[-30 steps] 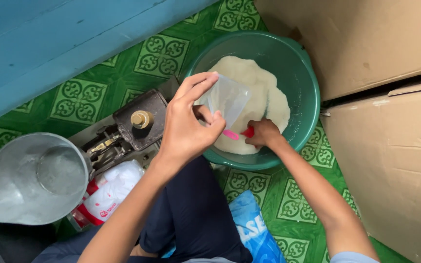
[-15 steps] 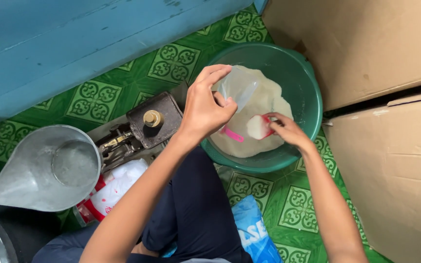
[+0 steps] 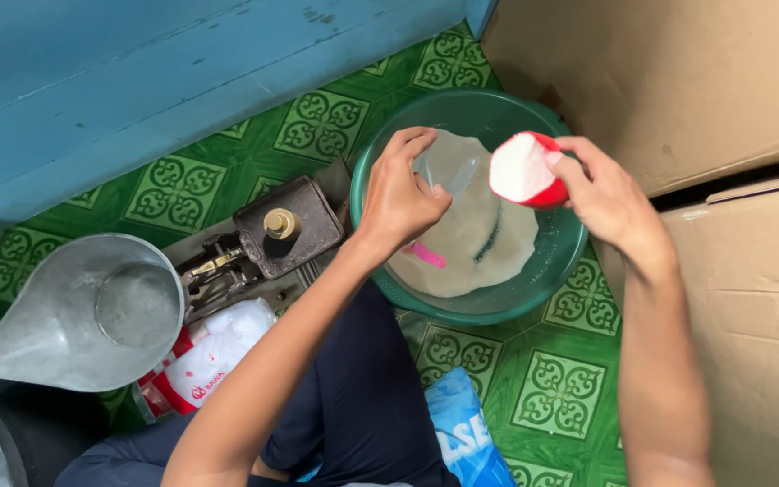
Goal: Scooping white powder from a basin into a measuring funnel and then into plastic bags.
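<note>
- Low centre: person's knees in dark trousers [image 3: 353,397], blue packet [image 3: 466,428] beside.
- Left hand [image 3: 398,194] pinching a clear plastic bag [image 3: 448,171] open over the green basin [image 3: 552,261], fingers closed on its mouth.
- Right hand [image 3: 610,198] gripping a red scoop [image 3: 525,171], heaped with white grain, right-centre, tilting bagward.
- Judgement: filling underway; next, line scoop over bag mouth, pouring slowly.
- Left: metal funnel [image 3: 83,316], scale [image 3: 272,234].

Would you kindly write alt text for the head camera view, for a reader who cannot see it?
Seen from above, a person's right hand lifts a red scoop heaped with white grains over a green basin, while the left hand holds a clear plastic bag open above it. A metal funnel and a small scale sit on the green patterned floor.
</note>
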